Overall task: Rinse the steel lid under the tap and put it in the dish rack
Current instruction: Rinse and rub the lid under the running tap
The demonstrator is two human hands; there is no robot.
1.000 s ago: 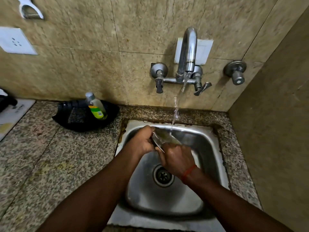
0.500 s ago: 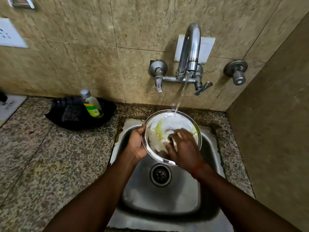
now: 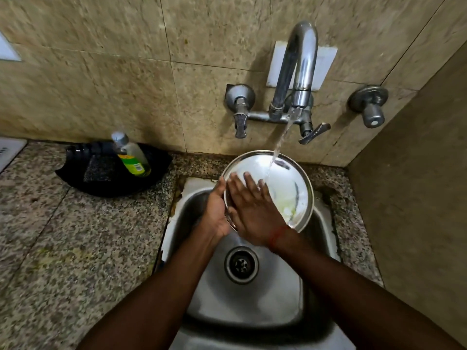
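The round steel lid (image 3: 288,188) is tilted up over the back of the steel sink (image 3: 252,299), its inner face toward me with pale green soap streaks at the right. My left hand (image 3: 214,210) grips its left rim. My right hand (image 3: 252,208) lies flat on the lid's face, fingers spread. Water from the tap (image 3: 300,72) runs onto the upper part of the lid. No dish rack is in view.
A black tray (image 3: 101,183) with a scrub pad and a dish-soap bottle (image 3: 131,157) sits on the granite counter (image 3: 63,248) at the left. A second valve (image 3: 370,107) sticks out of the wall at the right. A tiled side wall closes off the right.
The lid was raised from low in the sink and turned to face me under the stream. Most of the soap foam has washed off. My right hand moved to the lid's left part.
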